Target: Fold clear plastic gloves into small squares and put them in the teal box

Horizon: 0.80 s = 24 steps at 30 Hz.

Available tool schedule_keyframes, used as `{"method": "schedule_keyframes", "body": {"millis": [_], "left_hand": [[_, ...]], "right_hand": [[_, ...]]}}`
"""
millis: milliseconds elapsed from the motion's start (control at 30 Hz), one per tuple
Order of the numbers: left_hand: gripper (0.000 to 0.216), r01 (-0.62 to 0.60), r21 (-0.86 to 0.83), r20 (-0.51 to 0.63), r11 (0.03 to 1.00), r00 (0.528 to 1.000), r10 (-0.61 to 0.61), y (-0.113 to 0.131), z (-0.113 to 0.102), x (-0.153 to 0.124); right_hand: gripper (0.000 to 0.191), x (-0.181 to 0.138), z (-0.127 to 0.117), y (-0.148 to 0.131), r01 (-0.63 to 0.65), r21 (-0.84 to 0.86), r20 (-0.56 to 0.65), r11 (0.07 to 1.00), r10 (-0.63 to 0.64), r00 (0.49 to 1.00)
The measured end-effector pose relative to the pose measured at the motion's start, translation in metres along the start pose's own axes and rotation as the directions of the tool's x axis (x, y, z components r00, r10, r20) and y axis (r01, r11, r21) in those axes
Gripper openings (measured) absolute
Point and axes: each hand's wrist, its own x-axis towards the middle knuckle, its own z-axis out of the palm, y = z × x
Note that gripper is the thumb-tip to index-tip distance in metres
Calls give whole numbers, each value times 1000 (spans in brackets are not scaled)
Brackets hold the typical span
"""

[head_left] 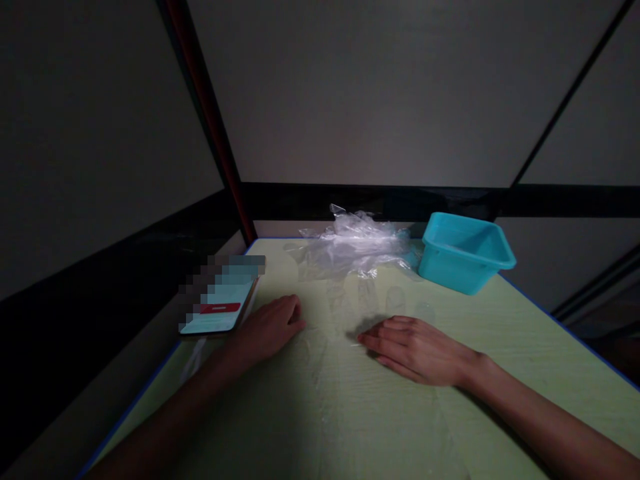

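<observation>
A clear disposable plastic glove (367, 297) lies spread flat on the table, its see-through fingers pointing toward the back. My left hand (275, 327) rests at the left of this glove, fingers loosely bent downward and the thumb apart from them; nothing shows in it. On the glove's right side lies my right hand (413, 348), palm down, with the fingers stretched out to the left and touching the film or the table. Behind both hands is a crumpled pile of clear plastic gloves (355, 243).
A turquoise plastic basket (455, 270) stands at the back right corner of the pale wood-look table (500, 347). At the left edge a phone (215, 320) with a lit screen is propped up at a tilt, beside my left forearm. Panelled walls (380, 100) close in the back and left.
</observation>
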Motion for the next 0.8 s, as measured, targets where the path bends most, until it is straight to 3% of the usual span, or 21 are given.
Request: {"method": "schedule_keyframes", "body": {"millis": [267, 433, 500, 633, 800], "left_hand": [[12, -22, -10, 13, 1000, 1000, 22, 3, 4, 1], [16, -43, -105, 37, 994, 998, 47, 6, -1, 6], [16, -53, -224, 72, 973, 995, 71, 7, -1, 7], [15, -34, -588, 126, 808, 983, 133, 8, 5, 11], [19, -16, -792, 125, 610, 974, 188, 16, 11, 14]], "right_hand": [[36, -1, 0, 0, -8, -5, 2, 1000, 8, 1000], [36, 0, 0, 0, 2, -8, 15, 1000, -2, 1000], [36, 0, 0, 0, 0, -16, 28, 1000, 1, 1000], [36, 0, 0, 0, 0, -20, 37, 1000, 1, 999], [36, 0, 0, 0, 4, -13, 45, 1000, -4, 999]]}}
